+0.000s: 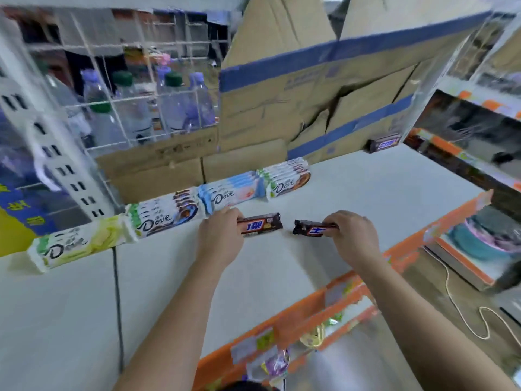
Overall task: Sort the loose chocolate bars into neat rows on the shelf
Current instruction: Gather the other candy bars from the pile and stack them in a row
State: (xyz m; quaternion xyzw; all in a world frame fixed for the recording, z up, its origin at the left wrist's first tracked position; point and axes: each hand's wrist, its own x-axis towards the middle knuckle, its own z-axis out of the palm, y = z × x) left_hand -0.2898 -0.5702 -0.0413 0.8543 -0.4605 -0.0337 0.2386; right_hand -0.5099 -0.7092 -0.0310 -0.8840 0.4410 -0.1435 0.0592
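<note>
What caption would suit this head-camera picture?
Each hand, left and right, holds a brown chocolate bar on the shelf before a row of Dove bars.

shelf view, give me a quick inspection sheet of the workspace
surface: pale shelf top, orange front edge
job's things: Dove stacks rowed along the back; dark bar by left hand; dark bar by right hand; another dark bar at back right
clutter: cardboard boxes behind
hands: left hand, right hand, each gripping a bar's end
cables: pale cord on floor
surroundings: water bottles behind wire grid
</note>
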